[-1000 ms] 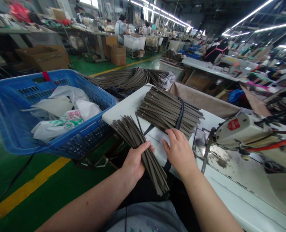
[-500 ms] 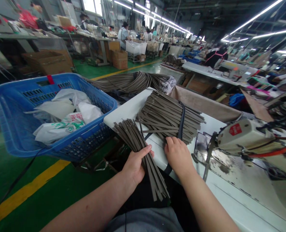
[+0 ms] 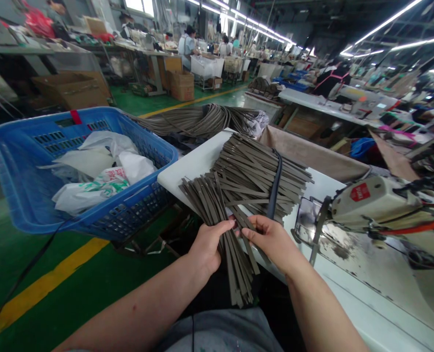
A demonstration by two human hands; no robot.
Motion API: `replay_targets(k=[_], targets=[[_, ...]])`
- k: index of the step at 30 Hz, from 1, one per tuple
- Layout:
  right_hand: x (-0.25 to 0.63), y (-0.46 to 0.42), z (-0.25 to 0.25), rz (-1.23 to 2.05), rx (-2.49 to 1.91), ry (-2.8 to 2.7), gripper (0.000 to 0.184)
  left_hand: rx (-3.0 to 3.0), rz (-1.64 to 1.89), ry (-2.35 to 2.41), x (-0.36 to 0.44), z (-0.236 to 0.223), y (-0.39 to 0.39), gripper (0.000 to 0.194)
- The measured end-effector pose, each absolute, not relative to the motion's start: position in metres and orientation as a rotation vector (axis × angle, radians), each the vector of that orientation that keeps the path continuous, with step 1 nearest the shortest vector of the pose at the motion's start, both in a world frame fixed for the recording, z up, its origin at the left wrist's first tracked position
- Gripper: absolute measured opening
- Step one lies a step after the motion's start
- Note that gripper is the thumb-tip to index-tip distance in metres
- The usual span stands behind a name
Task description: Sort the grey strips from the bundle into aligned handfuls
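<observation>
My left hand [image 3: 211, 244] is closed round a bundle of flat grey-brown strips [image 3: 204, 198], whose lower ends fan out above my lap. Close beside it, my right hand [image 3: 264, 237] pinches one or more similar strips [image 3: 251, 252] between thumb and fingers, at the bundle's right side. Beyond both hands, a wide pile of the same strips [image 3: 253, 166] lies on the white table [image 3: 182, 171]. A dark band [image 3: 275, 183] runs across this pile, just behind my right hand.
A blue plastic basket [image 3: 18, 195] holding white plastic bags [image 3: 99, 188] stands at the left. On the right is a sewing machine [image 3: 367, 200]. Long strips [image 3: 202, 120] lie heaped behind the table. Other people sit at work farther back, one in a dark top [image 3: 332, 80].
My right hand has moved left and slightly up from the pile's near edge to the bundle, and now pinches strips there. The held bundle has shifted slightly right.
</observation>
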State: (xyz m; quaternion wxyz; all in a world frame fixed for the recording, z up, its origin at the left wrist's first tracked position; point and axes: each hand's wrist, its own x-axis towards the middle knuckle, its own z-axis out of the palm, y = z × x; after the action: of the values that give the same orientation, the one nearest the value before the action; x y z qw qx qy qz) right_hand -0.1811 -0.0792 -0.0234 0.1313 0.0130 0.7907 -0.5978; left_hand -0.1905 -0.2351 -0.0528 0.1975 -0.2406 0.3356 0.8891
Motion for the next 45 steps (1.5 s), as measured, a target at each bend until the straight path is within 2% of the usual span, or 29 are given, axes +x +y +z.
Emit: replay_targets(k=[3,7,12,17,21,22,24,26,30,36,45], targets=[[-0.178,-0.079,-0.026,-1.689,0.035,2.358,0.023,-0.665,2.429,0.961,-0.19,-0.051,-0.235,0.013],[-0.178,-0.077,-0.023,-1.517,-0.025,2.552,0.021,-0.632,2.438,1.01,-0.191,-0.052,-0.233,0.018],[-0.179,-0.078,-0.016,-1.235,-0.127,2.725,0.03,-0.645,2.448,1.026,-0.192,-0.051,-0.231,0.024],[-0.184,-0.075,-0.011,-0.549,-0.02,3.22,0.023,-0.694,2.429,1.042,-0.192,-0.048,-0.232,0.02],[-0.193,-0.071,-0.012,0.099,-0.021,3.425,0.044,-0.674,2.412,1.044,-0.191,-0.05,-0.233,0.018],[-0.196,-0.07,-0.014,0.212,-0.045,3.43,0.043,-0.655,2.418,1.05,-0.191,-0.051,-0.233,0.019],[-0.202,-0.066,-0.018,0.353,-0.085,3.421,0.028,-0.624,2.435,1.065,-0.191,-0.053,-0.234,0.022],[-0.206,-0.062,-0.02,0.426,-0.143,3.41,0.015,-0.613,2.451,1.077,-0.191,-0.054,-0.235,0.026],[-0.201,-0.06,-0.017,0.505,-0.379,3.38,0.008,-0.593,2.463,1.051,-0.191,-0.054,-0.235,0.033],[-0.178,-0.071,-0.011,0.456,-0.527,3.299,0.01,-0.575,2.482,1.03,-0.192,-0.054,-0.232,0.037],[-0.156,-0.085,-0.007,0.145,-0.555,3.228,0.016,-0.514,2.502,1.01,-0.193,-0.058,-0.229,0.041]])
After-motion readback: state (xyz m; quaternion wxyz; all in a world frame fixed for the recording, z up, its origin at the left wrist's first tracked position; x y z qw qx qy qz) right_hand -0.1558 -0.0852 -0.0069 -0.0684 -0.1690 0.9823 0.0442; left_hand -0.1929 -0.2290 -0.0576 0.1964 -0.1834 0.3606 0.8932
